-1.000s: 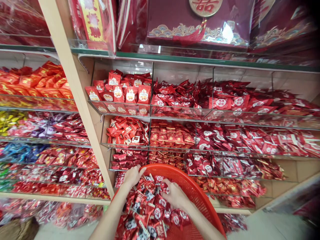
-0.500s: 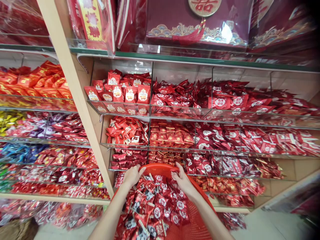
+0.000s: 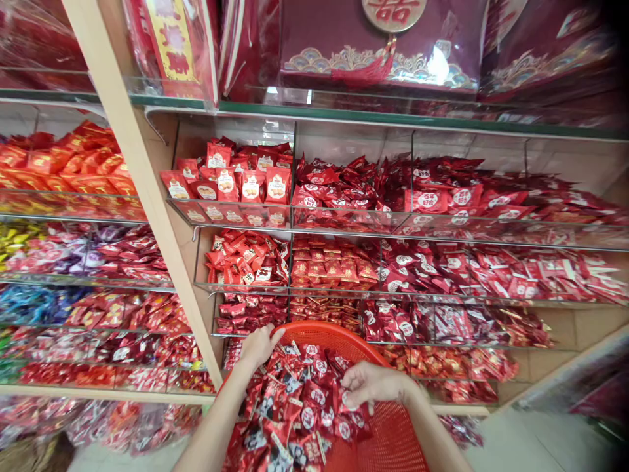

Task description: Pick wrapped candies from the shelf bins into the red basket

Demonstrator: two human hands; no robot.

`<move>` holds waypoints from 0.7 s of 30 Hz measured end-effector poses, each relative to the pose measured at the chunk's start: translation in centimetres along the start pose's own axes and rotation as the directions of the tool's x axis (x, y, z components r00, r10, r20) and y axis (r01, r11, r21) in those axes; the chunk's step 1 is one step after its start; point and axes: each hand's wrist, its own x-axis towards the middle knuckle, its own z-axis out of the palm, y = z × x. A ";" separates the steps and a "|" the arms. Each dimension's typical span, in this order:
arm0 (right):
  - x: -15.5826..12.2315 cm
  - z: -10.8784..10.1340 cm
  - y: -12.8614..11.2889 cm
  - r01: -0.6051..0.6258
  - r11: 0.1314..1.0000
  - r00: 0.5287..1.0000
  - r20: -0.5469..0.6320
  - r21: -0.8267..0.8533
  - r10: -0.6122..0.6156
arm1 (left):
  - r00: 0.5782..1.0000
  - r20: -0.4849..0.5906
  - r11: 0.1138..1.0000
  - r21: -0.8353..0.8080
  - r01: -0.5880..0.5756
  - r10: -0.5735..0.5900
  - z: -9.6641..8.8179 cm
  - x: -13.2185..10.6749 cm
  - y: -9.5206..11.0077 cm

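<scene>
My left hand grips the far rim of a red plastic mesh basket, which is heaped with red foil candy packets printed with round white labels. My right hand hangs over the right side of the heap, its fingers curled down onto the packets. I cannot tell whether those fingers hold a packet. The basket's near part is hidden below the frame's bottom edge.
Clear acrylic bins full of red wrapped sweets stand on tiers directly behind the basket. A pale wooden upright divides them from multicoloured sweets at left. Boxed red gift sets sit above. Tiled floor shows at lower right.
My right hand has left the basket's far rim and moved down and right onto the packets. My left hand remains on the rim, and the view has shifted slightly.
</scene>
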 end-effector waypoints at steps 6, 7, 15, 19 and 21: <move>2.1 -0.4 2.3 -0.337 0.921 0.936 -0.172 -0.197 0.306 | 1.000 0.002 1.000 0.006 0.004 -0.004 0.1 0.0 0.0; 2.3 -0.5 2.6 -0.365 0.910 0.922 -0.208 -0.195 0.325 | 1.000 0.000 1.000 0.006 0.006 -0.006 0.1 0.0 0.0; 3.5 -1.1 4.6 -0.332 0.937 0.906 -0.313 -0.107 0.285 | 1.000 -0.013 1.000 0.009 -0.011 0.011 0.2 0.1 -0.2; 4.0 -0.9 4.6 -0.303 0.952 0.879 -0.399 -0.044 0.262 | 1.000 -0.007 1.000 0.008 -0.009 0.009 0.2 0.1 -0.1; 4.1 -0.6 4.3 -0.286 0.958 0.858 -0.453 -0.032 0.241 | 1.000 -0.002 1.000 0.009 -0.007 0.007 0.2 0.1 -0.1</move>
